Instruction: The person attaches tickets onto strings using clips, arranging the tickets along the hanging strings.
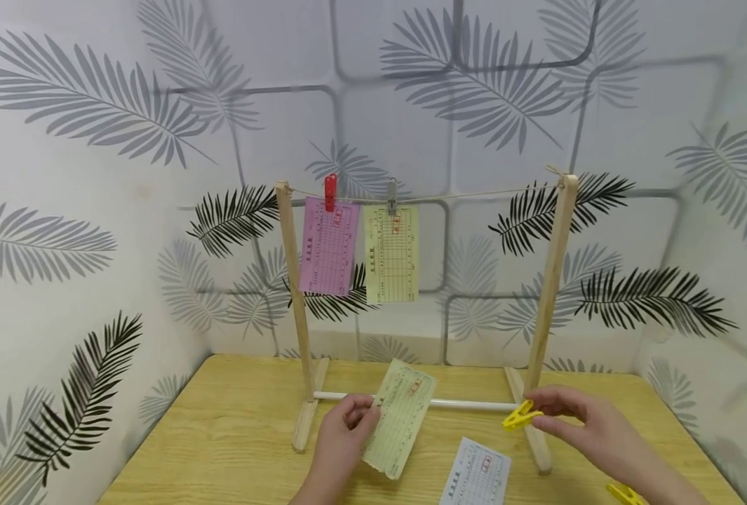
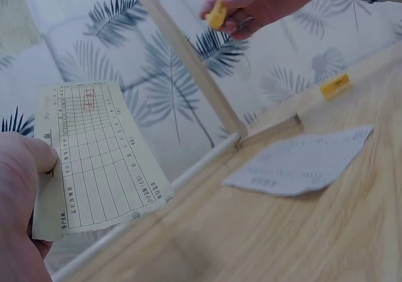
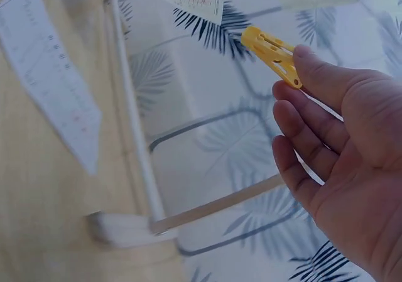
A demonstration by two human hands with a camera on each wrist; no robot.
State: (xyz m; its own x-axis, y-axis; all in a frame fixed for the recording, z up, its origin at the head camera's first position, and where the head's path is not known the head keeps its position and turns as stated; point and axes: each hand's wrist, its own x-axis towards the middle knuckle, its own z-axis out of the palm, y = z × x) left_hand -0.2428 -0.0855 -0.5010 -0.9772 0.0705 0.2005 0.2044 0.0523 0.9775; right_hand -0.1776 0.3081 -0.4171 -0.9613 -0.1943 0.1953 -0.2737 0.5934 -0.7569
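Note:
My left hand (image 1: pixel 344 438) pinches a pale yellow-green printed form (image 1: pixel 405 417) by its left edge, holding it tilted above the table. In the right wrist view, a yellow clothespin (image 3: pixel 273 54) sits between the thumb and index finger of my right hand (image 3: pixel 352 119), which is near the rack's right post. A white printed form (image 1: pixel 477 473) lies on the table between my hands. Behind, a pink form (image 1: pixel 329 245) hangs from the string under a red clothespin (image 1: pixel 330 193). Beside it a yellow form (image 1: pixel 392 256) hangs from a grey clothespin (image 1: pixel 392 196).
A wooden rack with a left post (image 1: pixel 294 294) and right post (image 1: pixel 551 280) carries the string (image 1: pixel 474 195) across its top. A white bar (image 1: pixel 474 405) joins its feet low down. Another yellow clothespin (image 1: pixel 626 494) lies at the table's (image 1: pixel 221 428) front right. A leaf-patterned wall stands close behind.

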